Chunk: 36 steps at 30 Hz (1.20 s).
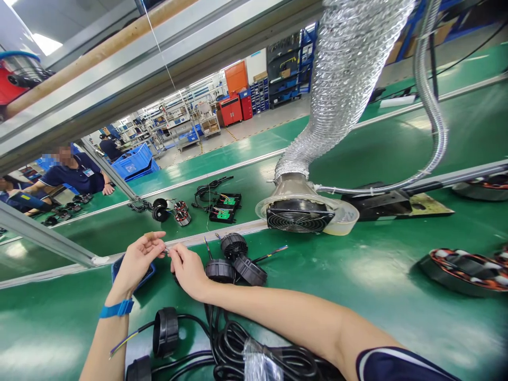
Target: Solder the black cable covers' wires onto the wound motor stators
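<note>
My left hand [138, 259], with a blue band at its wrist, has thumb and forefinger pinched together. My right hand [189, 272] meets it, its fingers also closed in a pinch. A tiny pale piece between the fingertips is too small to name. Below the left hand, partly hidden by it, is a small blue tray [150, 276]. Right of my hands lie several black round caps [234, 246] with multicoloured wire ends. Nearer me are another black cap [165, 332] threaded on a cable and a bundle of coiled black cables [234, 344] wrapped in clear plastic.
A fan [300, 216] under a silver flexible duct [341, 79] stands at mid-bench. Behind the rail lie circuit boards [224, 207] and a copper-wound motor part [182, 213]. Several wound rings [468, 270] sit at right. A co-worker [79, 172] is at far left; a metal post [47, 222] stands nearby.
</note>
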Each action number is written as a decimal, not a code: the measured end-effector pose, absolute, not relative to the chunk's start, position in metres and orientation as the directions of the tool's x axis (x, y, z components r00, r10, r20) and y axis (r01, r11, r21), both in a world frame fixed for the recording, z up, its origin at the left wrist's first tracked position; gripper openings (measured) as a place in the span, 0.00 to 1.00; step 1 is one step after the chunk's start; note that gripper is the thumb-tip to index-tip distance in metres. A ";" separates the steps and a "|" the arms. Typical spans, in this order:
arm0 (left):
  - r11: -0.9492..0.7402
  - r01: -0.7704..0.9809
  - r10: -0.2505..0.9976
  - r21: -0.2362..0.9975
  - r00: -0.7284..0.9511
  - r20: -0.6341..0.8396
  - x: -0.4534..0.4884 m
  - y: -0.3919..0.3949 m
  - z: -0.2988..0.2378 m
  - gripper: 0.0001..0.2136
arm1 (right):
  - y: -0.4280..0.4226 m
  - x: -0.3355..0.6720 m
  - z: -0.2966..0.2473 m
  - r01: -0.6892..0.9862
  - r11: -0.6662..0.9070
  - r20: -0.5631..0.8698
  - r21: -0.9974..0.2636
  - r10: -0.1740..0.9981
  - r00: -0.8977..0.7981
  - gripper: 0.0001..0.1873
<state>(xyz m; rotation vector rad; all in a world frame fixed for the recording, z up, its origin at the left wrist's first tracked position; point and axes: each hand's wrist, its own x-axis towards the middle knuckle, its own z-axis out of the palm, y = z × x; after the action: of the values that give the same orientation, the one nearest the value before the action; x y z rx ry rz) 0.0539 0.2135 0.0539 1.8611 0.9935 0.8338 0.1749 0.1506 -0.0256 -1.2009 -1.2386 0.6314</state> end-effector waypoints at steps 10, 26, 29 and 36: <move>-0.251 0.309 0.872 0.917 0.483 0.076 0.049 0.217 0.052 0.25 | 0.151 0.175 -0.027 0.217 0.324 0.375 -0.921 0.887 0.269 0.12; -0.312 0.328 0.895 0.891 0.417 0.160 0.051 0.215 0.055 0.25 | 0.153 0.174 -0.029 0.230 0.335 0.389 -0.914 0.885 0.256 0.11; -0.286 0.339 0.882 0.896 0.458 0.108 0.052 0.214 0.055 0.24 | 0.153 0.174 -0.029 0.229 0.336 0.390 -0.913 0.885 0.254 0.11; -0.300 0.318 0.900 0.899 0.408 0.156 0.054 0.212 0.056 0.23 | 0.152 0.174 -0.029 0.232 0.338 0.391 -0.912 0.886 0.248 0.12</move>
<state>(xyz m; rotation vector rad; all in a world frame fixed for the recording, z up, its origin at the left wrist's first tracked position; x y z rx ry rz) 0.0536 0.2124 0.0563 1.8246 1.0495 0.8731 0.1741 0.1519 -0.0288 -1.1745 -1.2733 0.6257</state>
